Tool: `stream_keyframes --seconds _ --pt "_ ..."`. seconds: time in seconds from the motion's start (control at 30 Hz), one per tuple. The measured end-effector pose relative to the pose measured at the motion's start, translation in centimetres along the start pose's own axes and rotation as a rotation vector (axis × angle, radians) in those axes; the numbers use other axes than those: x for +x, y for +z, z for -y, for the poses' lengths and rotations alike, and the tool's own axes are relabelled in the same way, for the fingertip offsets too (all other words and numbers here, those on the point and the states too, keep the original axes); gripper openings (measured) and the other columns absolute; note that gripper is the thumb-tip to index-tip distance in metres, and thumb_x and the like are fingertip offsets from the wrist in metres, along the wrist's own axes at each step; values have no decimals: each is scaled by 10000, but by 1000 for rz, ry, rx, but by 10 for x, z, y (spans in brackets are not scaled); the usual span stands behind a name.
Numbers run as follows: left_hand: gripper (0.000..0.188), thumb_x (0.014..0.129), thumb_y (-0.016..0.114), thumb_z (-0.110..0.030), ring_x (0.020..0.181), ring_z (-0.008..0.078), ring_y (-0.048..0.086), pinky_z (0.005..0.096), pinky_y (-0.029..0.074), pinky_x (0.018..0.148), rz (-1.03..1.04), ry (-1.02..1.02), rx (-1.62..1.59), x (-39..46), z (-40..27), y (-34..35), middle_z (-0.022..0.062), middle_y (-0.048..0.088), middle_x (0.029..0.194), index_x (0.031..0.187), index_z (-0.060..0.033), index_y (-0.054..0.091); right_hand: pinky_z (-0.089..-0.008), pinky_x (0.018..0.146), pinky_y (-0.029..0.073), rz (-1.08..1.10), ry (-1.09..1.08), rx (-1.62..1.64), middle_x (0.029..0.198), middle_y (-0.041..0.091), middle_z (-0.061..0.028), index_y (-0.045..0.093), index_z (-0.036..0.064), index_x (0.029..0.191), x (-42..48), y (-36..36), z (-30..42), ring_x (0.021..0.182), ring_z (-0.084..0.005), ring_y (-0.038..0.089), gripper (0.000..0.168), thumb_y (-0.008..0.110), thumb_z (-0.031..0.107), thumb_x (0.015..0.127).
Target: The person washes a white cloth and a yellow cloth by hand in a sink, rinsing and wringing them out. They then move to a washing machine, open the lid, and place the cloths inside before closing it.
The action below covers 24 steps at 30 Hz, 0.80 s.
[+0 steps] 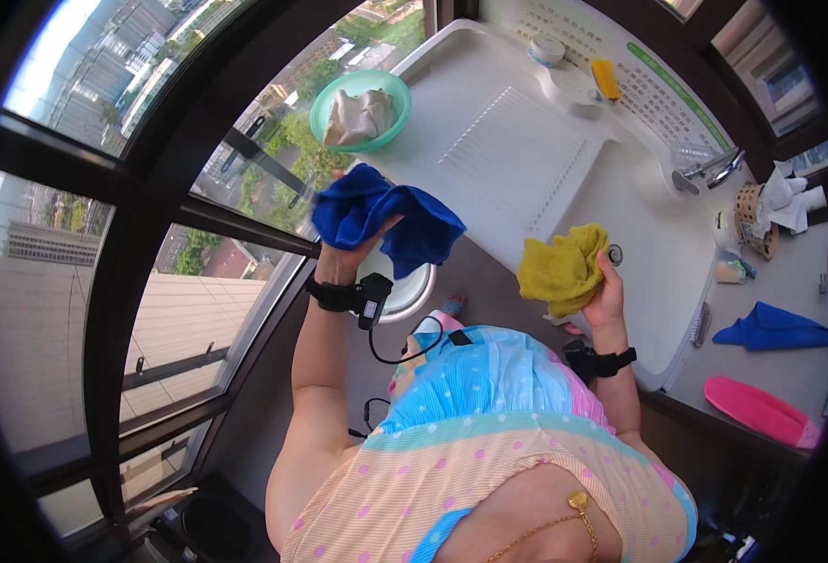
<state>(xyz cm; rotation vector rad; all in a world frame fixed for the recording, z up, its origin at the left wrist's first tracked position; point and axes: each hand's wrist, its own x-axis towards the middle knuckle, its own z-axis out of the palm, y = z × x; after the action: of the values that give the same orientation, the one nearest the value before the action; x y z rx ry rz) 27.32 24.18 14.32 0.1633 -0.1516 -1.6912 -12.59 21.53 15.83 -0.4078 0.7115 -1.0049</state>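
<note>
My left hand is raised near the window and holds a crumpled dark blue cloth, which hides most of the fingers. In my right hand is a bunched yellow-green cloth, held over the front edge of the white sink, close to its drain. Beyond the blue cloth a mint green plastic basin rests at the left end of the sink unit, with a whitish cloth inside. A white bucket or basin stands below my left hand, partly hidden by the blue cloth and my wrist.
The white sink has a ribbed washboard and a chrome faucet. A round container and a yellow object sit at its back. On the right counter lie a blue cloth, a brush and a pink item. Windows line the left.
</note>
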Motion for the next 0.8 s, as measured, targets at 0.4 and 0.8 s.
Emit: stream_keyframes --seconds 0.4,0.8 --pt "315 901 502 -364 907 189 612 310 521 769 -587 622 -36 -258 118 -9 59 636 1013 1072 -108 569 -415 1030 312 349 292 -107 1268 459 -120 386 45 1295 -59 -27 -26 1192 -265 424 508 510 332 895" --pt "516 893 437 -476 1201 325 444 473 307 1034 -421 1019 113 -495 231 23 119 501 1282 1220 -86 518 -395 1040 311 664 499 -368 1267 468 -97 398 28 1295 -138 -12 -103 1193 -250 431 579 486 0 724"
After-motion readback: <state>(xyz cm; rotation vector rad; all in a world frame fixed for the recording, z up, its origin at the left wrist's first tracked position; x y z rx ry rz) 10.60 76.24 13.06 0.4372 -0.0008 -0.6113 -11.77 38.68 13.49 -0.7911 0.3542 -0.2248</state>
